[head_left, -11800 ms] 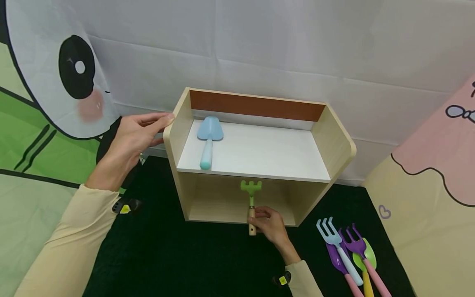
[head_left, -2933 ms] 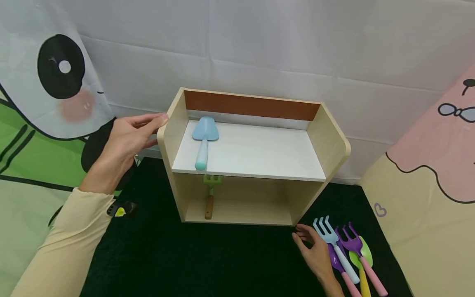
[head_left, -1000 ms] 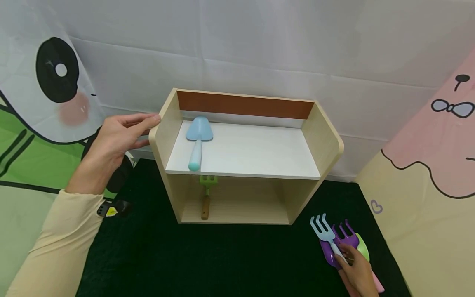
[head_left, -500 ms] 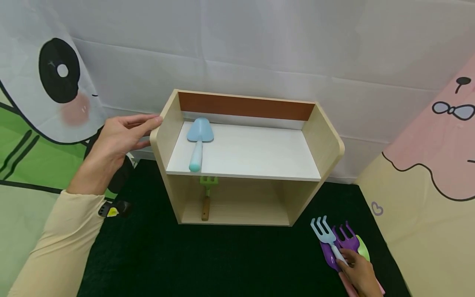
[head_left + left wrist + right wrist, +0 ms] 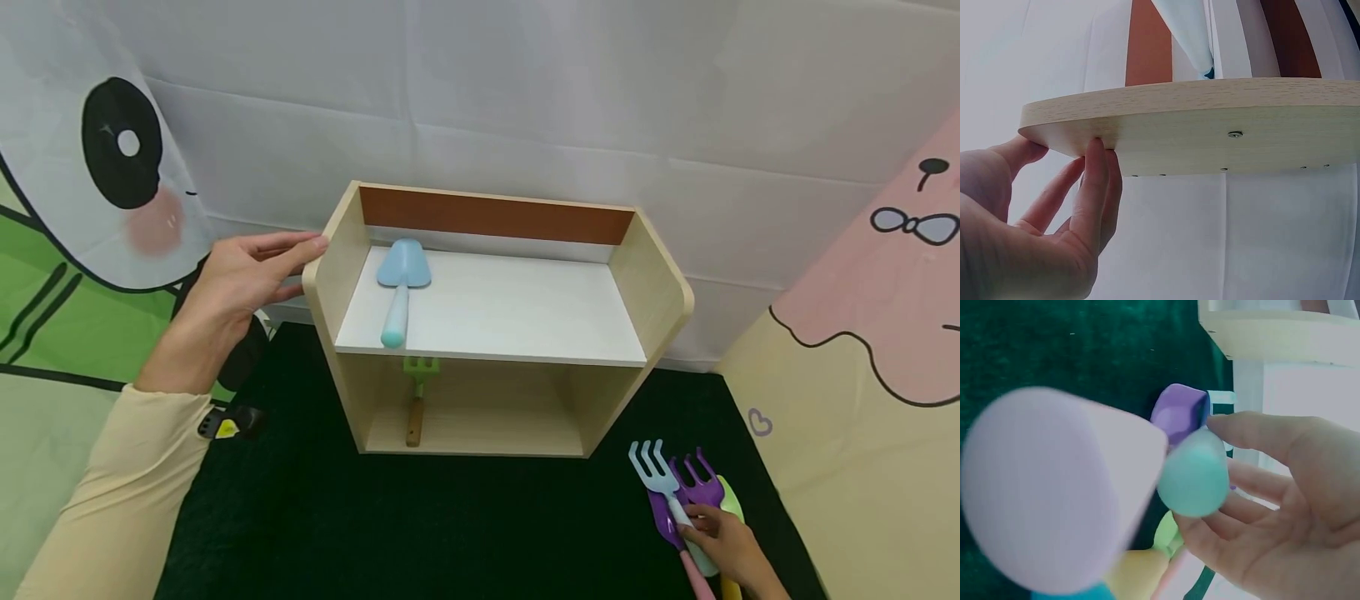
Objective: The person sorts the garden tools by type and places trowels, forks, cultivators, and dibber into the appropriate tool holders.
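Note:
My left hand [image 5: 243, 271] holds the front edge of the left side panel of a small wooden shelf [image 5: 491, 307]; in the left wrist view its fingers [image 5: 1094, 187] press the panel's outer face. At the lower right my right hand [image 5: 726, 543] grips the handle of a light blue hand fork [image 5: 660, 479], whose teal handle end [image 5: 1194, 478] fills the grasp in the right wrist view. Under and beside it lie a purple trowel [image 5: 663, 518], a purple hand fork [image 5: 703, 487] and a green trowel [image 5: 731, 500], partly hidden by the hand.
A light blue trowel [image 5: 403, 271] lies at the left of the white upper shelf board. Below, a green hand fork [image 5: 416, 408] with a wooden handle leans in the lower compartment's left part. Dark green cloth [image 5: 390, 533] covers the table; printed fabric walls surround it.
The green hand fork, earlier in my right hand, now stands in the lower compartment. My right hand has moved right to the tool pile and taken hold of the light blue fork.

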Demonstrator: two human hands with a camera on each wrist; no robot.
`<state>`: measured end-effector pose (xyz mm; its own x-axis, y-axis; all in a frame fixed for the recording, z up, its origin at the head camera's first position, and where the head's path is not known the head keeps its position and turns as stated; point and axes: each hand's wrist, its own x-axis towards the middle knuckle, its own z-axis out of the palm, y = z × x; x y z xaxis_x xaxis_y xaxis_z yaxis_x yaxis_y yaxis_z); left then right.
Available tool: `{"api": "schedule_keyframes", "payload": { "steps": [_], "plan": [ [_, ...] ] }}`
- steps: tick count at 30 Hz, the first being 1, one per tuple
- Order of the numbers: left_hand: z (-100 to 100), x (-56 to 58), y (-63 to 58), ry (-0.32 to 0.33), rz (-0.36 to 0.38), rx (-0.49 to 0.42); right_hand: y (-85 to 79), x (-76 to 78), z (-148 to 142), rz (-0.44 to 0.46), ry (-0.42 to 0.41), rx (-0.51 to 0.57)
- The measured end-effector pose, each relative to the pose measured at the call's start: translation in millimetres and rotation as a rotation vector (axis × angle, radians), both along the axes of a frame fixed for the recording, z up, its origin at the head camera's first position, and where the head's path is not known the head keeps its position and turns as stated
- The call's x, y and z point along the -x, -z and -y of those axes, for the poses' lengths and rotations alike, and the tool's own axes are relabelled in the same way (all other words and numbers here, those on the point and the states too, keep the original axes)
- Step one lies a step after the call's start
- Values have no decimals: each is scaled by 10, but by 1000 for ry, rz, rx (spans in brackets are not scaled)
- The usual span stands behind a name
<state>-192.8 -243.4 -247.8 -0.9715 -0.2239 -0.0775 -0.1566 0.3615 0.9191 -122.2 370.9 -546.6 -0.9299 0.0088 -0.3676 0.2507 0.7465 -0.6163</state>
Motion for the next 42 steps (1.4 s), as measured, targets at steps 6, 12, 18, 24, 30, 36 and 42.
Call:
{"api": "schedule_keyframes", "payload": {
  "steps": [6,12,18,24,30,36,42],
  "plan": [
    [6,2,7,6,-4,2,-48,2,-63,72,-58,182],
    [6,7,9,5,-3,2,-54,-9,-116,171,-58,378],
    [21,10,15,4,-4,-6,-80,-47,-83,222,9,467],
    [30,16,22,10,-3,-17,-116,-123,-37,222,73,460],
    [26,26,27,9,-5,-27,-120,-178,41,193,158,361],
    [15,30,33,3,-7,-27,-95,-256,113,178,221,334],
    [19,29,40,0,-9,-23,-80,-358,153,195,201,422]
  ]
}}
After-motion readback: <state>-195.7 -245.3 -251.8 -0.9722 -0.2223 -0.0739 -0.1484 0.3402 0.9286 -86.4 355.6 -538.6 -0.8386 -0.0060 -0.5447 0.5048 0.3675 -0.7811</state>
